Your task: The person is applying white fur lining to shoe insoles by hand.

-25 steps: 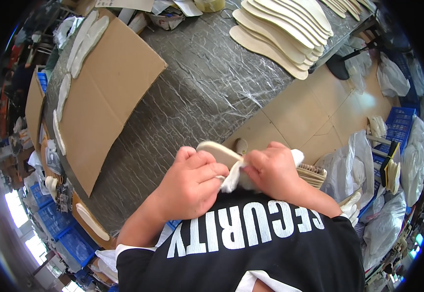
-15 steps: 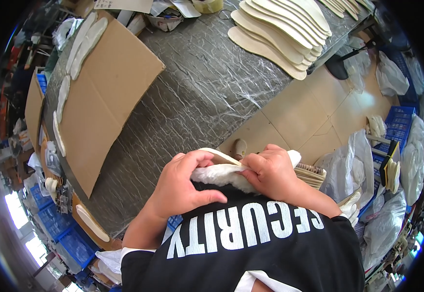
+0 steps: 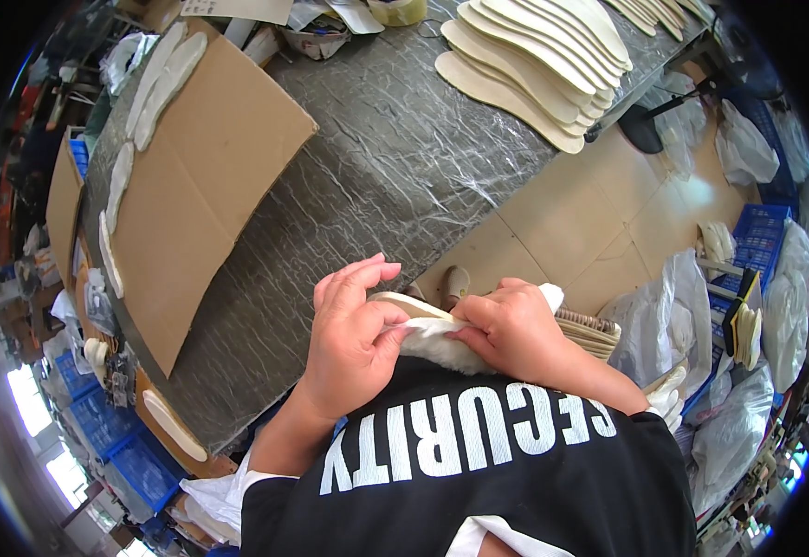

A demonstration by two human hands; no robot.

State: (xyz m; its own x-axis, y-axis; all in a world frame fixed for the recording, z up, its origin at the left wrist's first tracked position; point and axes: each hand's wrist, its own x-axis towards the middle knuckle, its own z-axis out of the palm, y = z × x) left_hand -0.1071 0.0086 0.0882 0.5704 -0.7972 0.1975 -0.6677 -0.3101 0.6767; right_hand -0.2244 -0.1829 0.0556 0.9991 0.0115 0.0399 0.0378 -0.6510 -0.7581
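Observation:
My left hand [image 3: 353,339] and my right hand [image 3: 514,330] hold a beige insole [image 3: 406,304] with a white fleecy lining [image 3: 441,339] between them, close to my chest. The left thumb and fingers pinch the lining's left end against the insole. The right hand presses down on the lining's right part. Just right of my right hand lies a stack of ribbed beige insoles [image 3: 592,331]. Both hands are over the edge of the grey worktable [image 3: 376,176].
A flat cardboard sheet [image 3: 195,186] with several white insoles along its edge lies on the table at left. A fanned row of beige insoles [image 3: 525,56] sits at the far side. Plastic bags [image 3: 664,316] and blue crates [image 3: 757,232] stand on the tiled floor at right.
The white lining has been spread along the insole. My left hand has shifted from covering the piece to pinching its left end, fingers lifted.

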